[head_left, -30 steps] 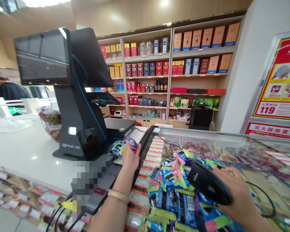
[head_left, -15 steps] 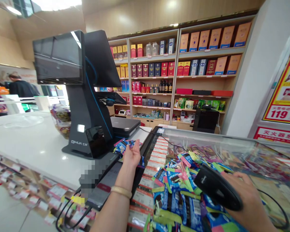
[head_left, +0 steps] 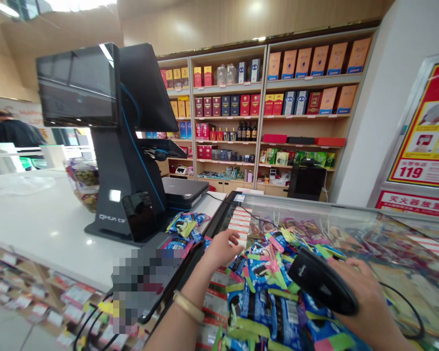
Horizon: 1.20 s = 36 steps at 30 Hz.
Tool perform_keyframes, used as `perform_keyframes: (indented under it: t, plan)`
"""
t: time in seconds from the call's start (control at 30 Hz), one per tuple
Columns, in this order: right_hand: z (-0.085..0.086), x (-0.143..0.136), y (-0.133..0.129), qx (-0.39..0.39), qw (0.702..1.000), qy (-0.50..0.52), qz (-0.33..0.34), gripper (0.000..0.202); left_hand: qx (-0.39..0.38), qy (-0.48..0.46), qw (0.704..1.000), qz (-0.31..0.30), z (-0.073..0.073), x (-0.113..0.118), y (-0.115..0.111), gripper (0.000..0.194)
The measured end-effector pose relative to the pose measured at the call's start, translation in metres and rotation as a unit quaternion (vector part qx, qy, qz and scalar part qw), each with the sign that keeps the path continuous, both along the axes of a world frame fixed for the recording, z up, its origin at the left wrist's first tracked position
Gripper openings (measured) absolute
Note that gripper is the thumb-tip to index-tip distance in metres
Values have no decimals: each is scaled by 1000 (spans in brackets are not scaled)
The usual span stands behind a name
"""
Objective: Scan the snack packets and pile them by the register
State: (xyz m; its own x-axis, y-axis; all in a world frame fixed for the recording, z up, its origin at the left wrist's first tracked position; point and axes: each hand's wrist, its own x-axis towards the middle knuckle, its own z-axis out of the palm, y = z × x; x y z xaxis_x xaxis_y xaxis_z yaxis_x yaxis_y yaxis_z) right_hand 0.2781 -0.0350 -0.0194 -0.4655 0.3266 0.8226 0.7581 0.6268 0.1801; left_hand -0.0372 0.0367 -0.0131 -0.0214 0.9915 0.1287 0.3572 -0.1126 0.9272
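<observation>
My right hand [head_left: 369, 302] is wrapped round a black barcode scanner [head_left: 324, 282], tilted over a heap of small blue, green and pink snack packets [head_left: 258, 309]. My left hand [head_left: 225, 247], with a bangle on its wrist, hovers at the heap's left edge. Its fingers are apart and loosely bent, and nothing shows in them. To its left, a smaller pile of the same packets [head_left: 185, 226] lies beside the base of the black point-of-sale terminal [head_left: 124, 180]. The heap rests on a glass-topped display counter [head_left: 395, 263].
A grey cash drawer [head_left: 185, 191] sits behind the terminal on the white counter [head_left: 40, 214]. Paper price labels [head_left: 214, 314] line the glass counter's left side. The scanner's cable [head_left: 413, 302] loops at the right. Shelves [head_left: 227, 117] of boxes and bottles stand behind. A person [head_left: 10, 129] is far left.
My left hand has moved from the small pile by the terminal rightward to the big heap. My right hand keeps hold of the scanner. The view has shifted slightly.
</observation>
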Motion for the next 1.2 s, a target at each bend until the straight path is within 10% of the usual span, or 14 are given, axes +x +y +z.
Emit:
perform_keyframes:
  t: [0.23, 0.53, 0.73, 0.93, 1.2]
  plan:
    - [0, 0, 0, -2, 1000, -6, 0, 21, -19, 266, 962, -56, -4, 6, -11, 44]
    - [4, -2, -1, 3, 1000, -13, 4, 20, -16, 332, 943, -30, -4, 15, -14, 51]
    - [9, -9, -5, -20, 1000, 20, 5, 18, 104, 124, 985, 55, -1, 10, -3, 18]
    - [15, -14, -7, -25, 999, 22, 8, 14, 67, -186, 980, -36, 8, 21, -10, 43]
    - [14, -16, -10, -87, 993, 70, -24, 17, 103, -148, 976, -123, 9, 36, -19, 44]
